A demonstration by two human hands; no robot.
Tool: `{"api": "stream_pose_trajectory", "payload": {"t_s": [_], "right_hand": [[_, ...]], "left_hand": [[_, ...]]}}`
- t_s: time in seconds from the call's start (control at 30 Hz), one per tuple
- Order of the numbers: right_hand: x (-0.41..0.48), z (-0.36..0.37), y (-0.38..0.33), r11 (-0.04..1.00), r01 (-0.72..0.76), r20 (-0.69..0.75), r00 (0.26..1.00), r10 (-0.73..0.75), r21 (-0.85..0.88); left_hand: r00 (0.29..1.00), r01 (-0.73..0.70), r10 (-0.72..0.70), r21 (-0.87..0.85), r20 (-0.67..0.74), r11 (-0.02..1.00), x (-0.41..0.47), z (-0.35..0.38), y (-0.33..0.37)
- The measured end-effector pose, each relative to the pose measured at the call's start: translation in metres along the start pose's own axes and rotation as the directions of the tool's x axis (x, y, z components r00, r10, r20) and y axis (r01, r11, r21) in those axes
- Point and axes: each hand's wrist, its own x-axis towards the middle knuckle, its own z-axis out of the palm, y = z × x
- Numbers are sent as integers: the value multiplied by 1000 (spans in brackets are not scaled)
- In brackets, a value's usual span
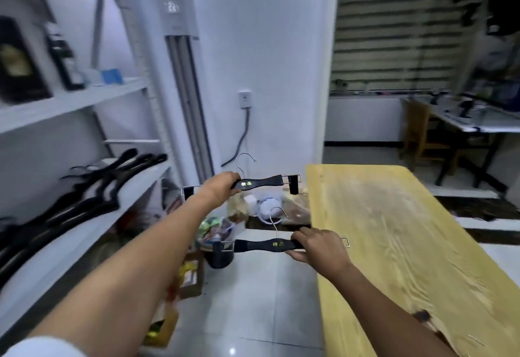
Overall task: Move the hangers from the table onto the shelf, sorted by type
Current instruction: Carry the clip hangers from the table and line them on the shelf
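At the far left stands the white shelf [84,100], with dark boxes [19,64] on its middle board. On its lower board [112,221] I see a row of black suit hangers [92,187] lying overlapped, their ends pointing toward the far right. Just right of the shelf a tall white air conditioner [174,47] stands against the wall. My left hand [219,187] is stretched out in front of it, fingers curled round the black bar of the far clip hanger [264,182], gripping left of the gold lettering. That hanger is level in the air, with its wire hook up and a black clip hanging at its right end. Below and beyond it, bags [253,204] and packets lie on the tiled floor, and a wall socket [244,99] with a grey cable sits higher on the wall. Nearer to me, my right hand [318,247] clamps the right end of the near clip hanger [261,245] between thumb and fingers. That bar is also level above the floor, just left of the table edge, with a clip at its left end. The two hands are apart, each holding its own hanger. To the right lies the pale wooden table [408,244], and beyond it are striped blinds [394,33] and a blurred desk [478,120].
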Motion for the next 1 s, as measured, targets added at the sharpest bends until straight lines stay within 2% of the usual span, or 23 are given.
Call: {"api": "stream_pose_trajectory", "payload": {"t_s": [0.17, 0.3, 0.43, 0.6, 0.7, 0.87, 1.0], "right_hand": [[49, 4, -89, 965, 233, -135, 967, -217, 123], [80, 10, -174, 880, 416, -182, 906, -381, 228], [97, -6, -256, 800, 558, -256, 825, -504, 221], [102, -35, -360, 680, 677, -359, 731, -580, 280], [96, -47, -410, 613, 727, -435, 682, -589, 310], [65, -91, -510, 485, 797, -512, 603, -612, 360], [37, -125, -573, 420, 830, -559, 558, -614, 367]], "left_hand": [[979, 203, -203, 1, 2, 979, -89, -26, -79], [929, 370, -370, 4, -24, 929, -178, -46, -140], [864, 501, -499, 30, -64, 865, -266, -70, -175], [751, 657, -648, 38, -126, 753, -387, -94, -216], [714, 694, -680, 39, -165, 719, -447, -109, -225], [640, 765, -756, 18, -137, 644, -574, -129, -243], [536, 841, -838, -24, -106, 541, -663, -135, -246]]}}
